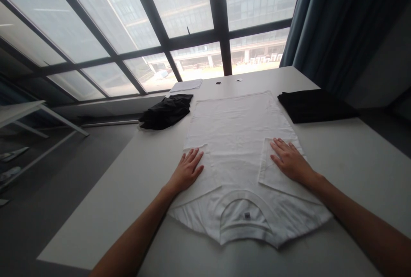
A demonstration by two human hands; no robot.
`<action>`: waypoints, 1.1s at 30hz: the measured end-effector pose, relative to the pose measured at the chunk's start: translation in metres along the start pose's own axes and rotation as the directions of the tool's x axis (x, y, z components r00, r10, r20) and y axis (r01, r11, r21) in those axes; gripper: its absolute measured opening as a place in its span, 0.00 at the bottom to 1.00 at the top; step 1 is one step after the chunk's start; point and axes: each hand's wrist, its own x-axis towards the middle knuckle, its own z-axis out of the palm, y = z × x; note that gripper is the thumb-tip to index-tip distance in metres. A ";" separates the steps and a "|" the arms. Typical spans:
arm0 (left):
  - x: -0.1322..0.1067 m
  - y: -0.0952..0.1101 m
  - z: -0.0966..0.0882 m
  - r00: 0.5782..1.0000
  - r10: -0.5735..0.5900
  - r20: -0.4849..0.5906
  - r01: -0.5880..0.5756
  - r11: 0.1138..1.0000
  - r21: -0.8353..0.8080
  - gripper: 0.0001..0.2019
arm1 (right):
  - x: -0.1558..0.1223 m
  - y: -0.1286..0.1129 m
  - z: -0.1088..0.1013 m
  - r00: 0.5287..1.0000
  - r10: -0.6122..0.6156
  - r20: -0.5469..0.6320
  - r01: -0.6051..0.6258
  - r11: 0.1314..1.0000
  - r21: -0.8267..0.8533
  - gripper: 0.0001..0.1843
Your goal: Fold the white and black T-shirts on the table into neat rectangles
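Note:
A white T-shirt lies spread on the white table, its collar toward me and its hem toward the window. Both sleeves are turned inward over the body of the shirt. My left hand rests flat on the left sleeve, fingers stretched out. On the right sleeve lies my right hand, palm down with its fingers extended. Neither hand grips the cloth. Inside the neckline a small dark label shows.
Black bunched cloth sits at the table's left edge. Folded black cloth is at the right. Farther back lies a flat white item, near two round holes in the tabletop. A blue curtain hangs beside the windows.

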 end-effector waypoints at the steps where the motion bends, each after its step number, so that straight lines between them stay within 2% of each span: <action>1: 0.000 0.000 0.000 1.000 0.000 -0.001 0.000 1.000 0.000 0.29 | 0.000 0.000 0.000 1.000 0.000 0.001 0.000 1.000 0.000 0.29; 8: -0.002 0.006 -0.008 1.000 0.024 0.008 -0.024 0.999 -0.023 0.28 | 0.001 -0.001 0.000 0.999 0.024 0.048 -0.024 1.000 -0.013 0.29; 15: -0.003 0.004 -0.006 0.999 0.034 0.014 -0.034 0.999 -0.035 0.28 | 0.001 -0.002 -0.002 0.998 0.027 0.060 -0.027 1.000 -0.005 0.29; 22: -0.002 -0.005 -0.015 0.988 -0.017 -0.152 -0.004 0.991 -0.134 0.29 | 0.001 -0.002 -0.003 0.998 0.035 0.050 -0.035 0.999 -0.008 0.29; 24: -0.002 -0.011 -0.013 0.990 -0.053 -0.131 0.038 0.993 -0.109 0.30 | 0.001 -0.002 -0.003 0.998 0.032 0.047 -0.032 0.999 -0.006 0.29; 27: -0.002 -0.017 -0.006 0.997 -0.080 -0.021 0.079 0.996 -0.040 0.29 | 0.001 -0.002 -0.004 0.998 0.029 0.048 -0.029 1.000 -0.003 0.29; 29: -0.002 -0.017 -0.002 0.997 -0.079 0.016 0.079 0.997 -0.022 0.29 | 0.001 -0.002 -0.004 0.998 0.031 0.048 -0.031 1.000 0.001 0.29; 33: -0.003 -0.012 -0.007 0.999 -0.046 -0.030 0.044 0.998 -0.051 0.28 | 0.002 -0.003 -0.007 0.999 0.021 0.026 -0.022 0.999 0.035 0.28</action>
